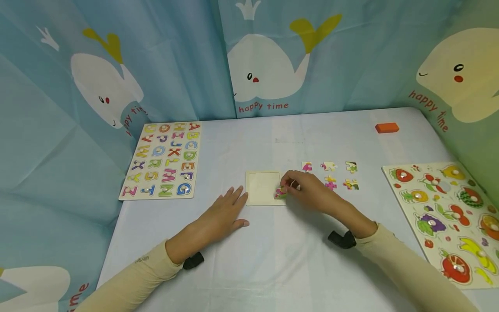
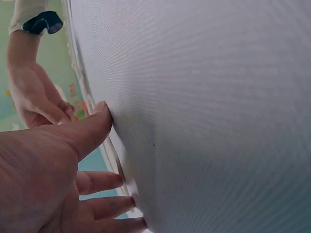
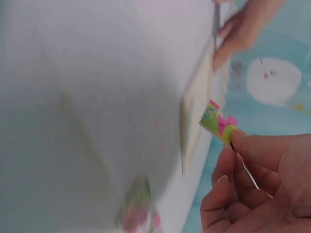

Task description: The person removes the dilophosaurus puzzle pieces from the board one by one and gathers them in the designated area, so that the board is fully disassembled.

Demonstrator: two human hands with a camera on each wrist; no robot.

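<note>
A pink and green jigsaw piece is pinched between thumb and fingers of my right hand, over the lower right corner of a shallow square puzzle tray. In the right wrist view the piece juts out past the thumb tip. My left hand lies with its fingers straight and spread, fingertips at the tray's left edge. Its thumb touches the tablecloth. Several loose jigsaw pieces lie to the right of the tray; the right hand stands close to the nearest one.
An alphabet peg board sits at the back left of the table. On the right lies a fruit peg board, with an orange block near the back right corner. Whale-print curtains hang behind and at both sides.
</note>
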